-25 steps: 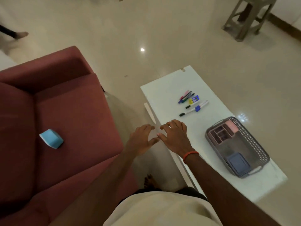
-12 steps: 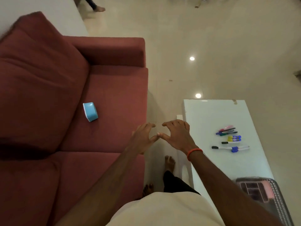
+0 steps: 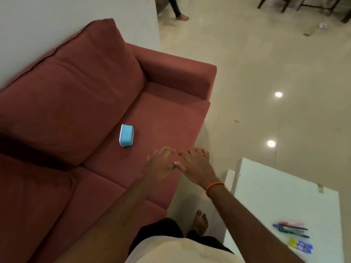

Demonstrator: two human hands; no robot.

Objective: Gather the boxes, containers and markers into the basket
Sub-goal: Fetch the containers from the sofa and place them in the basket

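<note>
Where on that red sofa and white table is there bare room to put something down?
The sofa seat is bare on every side of the blue container, widest toward the armrest. The white table is bare from its far edge down to the markers, which crowd its near right part. Both hands, left hand and right hand, are empty above the seat's front edge.

- One blue container, on the sofa seat.
- One cluster of markers near the white table's right edge; too blurred to count.
- Two hands, left and right.
</note>
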